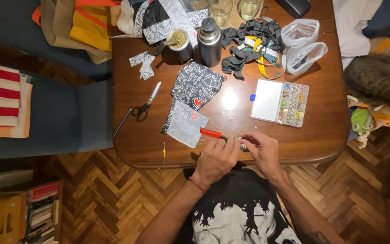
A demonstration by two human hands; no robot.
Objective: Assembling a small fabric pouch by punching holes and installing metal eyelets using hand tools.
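Big dark wooden table [127,90] takes up most of the view, with blue upholstery and herringbone floor around it; stuff is spread all over the top, so going down in size: a heap of black straps with a yellow tape measure [251,45] at the far side, a black-and-white printed fabric piece [195,86] with a paler patch [186,124] lying just in front of it, a steel flask [209,40], two clear plastic bags [301,45], an open bead box [281,103] with its white lid flipped out to the side, and black-handled scissors [144,106] well off toward the left edge; then the actual action, right at the near edge: the left hand [215,160] is curled around red-handled pliers [213,133], grip closed on the handles; the pliers' long axis runs roughly left to right, handles sticking out left toward the pale patch, nose pointing right; the right hand [262,151] sits just beside it, fingers pinched narrow on some small piece [242,145] that meets the plier tips, too tiny to tell what it is; so the little bit lies to the right of the plier grip, between both hands; both forearms come up from below, wrists bent inward, hands nearly touching.
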